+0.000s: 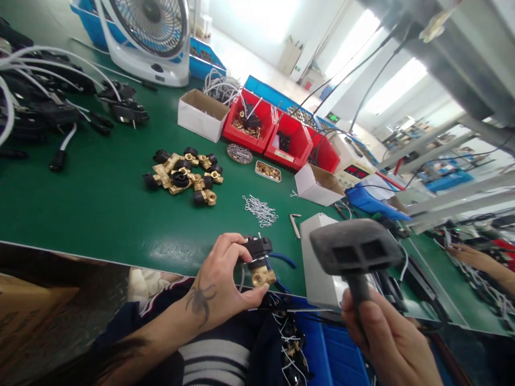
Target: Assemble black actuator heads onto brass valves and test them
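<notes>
Bench (100, 209): green, across the frame; step in hand is probably scanning at the near edge.
Scanner-like tool (356, 247): lower right, right grip (388, 335) wrapped around its handle; next move likely calls for steady aim; far face hidden.
Left grip (219, 276): lower centre, pinching the brass fitting (262, 274).
Brass fitting: black-topped, lower centre; pinched surfaces covered, any markings illegible.
</notes>
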